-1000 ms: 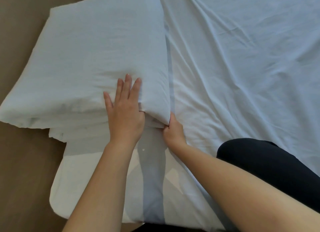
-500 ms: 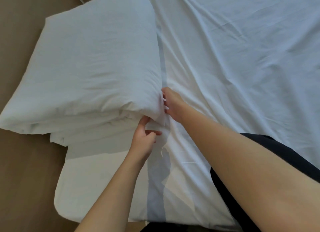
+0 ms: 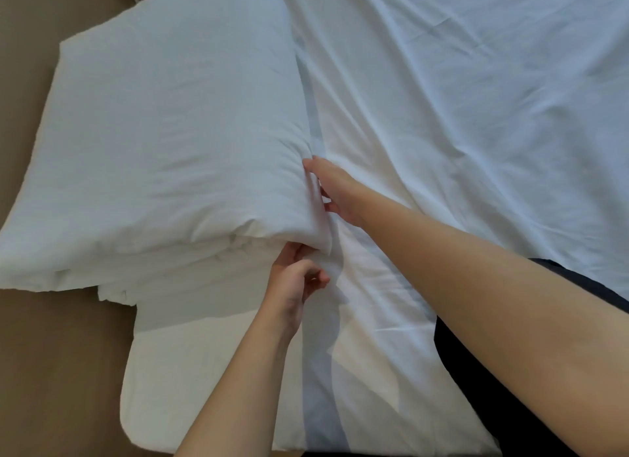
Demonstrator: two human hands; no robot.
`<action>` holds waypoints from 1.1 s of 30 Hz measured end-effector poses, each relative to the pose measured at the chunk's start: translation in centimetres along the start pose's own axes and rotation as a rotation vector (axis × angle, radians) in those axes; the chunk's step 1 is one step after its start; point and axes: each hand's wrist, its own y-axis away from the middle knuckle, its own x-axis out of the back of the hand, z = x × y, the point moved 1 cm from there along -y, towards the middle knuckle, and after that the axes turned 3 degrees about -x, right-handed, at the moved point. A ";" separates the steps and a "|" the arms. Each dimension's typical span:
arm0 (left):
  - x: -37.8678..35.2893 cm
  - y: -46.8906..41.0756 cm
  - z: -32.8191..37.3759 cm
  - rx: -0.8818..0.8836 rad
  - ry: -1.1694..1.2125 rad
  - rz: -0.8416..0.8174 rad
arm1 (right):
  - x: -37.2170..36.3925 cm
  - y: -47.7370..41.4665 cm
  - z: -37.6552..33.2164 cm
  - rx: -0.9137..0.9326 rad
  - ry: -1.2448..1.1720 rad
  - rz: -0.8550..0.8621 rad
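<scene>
your right hand (image 3: 337, 192) buries its fingertips in the side of the folded duvet (image 3: 163, 133), so its grip can't be told. your left hand (image 3: 294, 281) loses its thumb tip under the duvet's corner. the bed sheet (image 3: 476, 99) runs off the top and right edges, and your dark trouser leg (image 3: 469, 405) off the bottom.

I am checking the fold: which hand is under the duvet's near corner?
The left hand, pinching cloth just below the corner of the duvet; the right hand holds its side edge, farther away.
</scene>
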 end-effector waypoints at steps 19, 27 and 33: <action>0.8 3.4 4.6 -0.170 -0.114 0.288 | -0.3 0.2 0.7 0.070 0.059 -0.023; -1.6 5.2 6.8 -0.234 0.411 0.146 | -3.2 0.8 0.9 0.359 0.199 0.057; -2.1 3.6 7.5 -0.019 0.756 0.082 | -3.5 0.6 0.9 0.379 0.148 0.088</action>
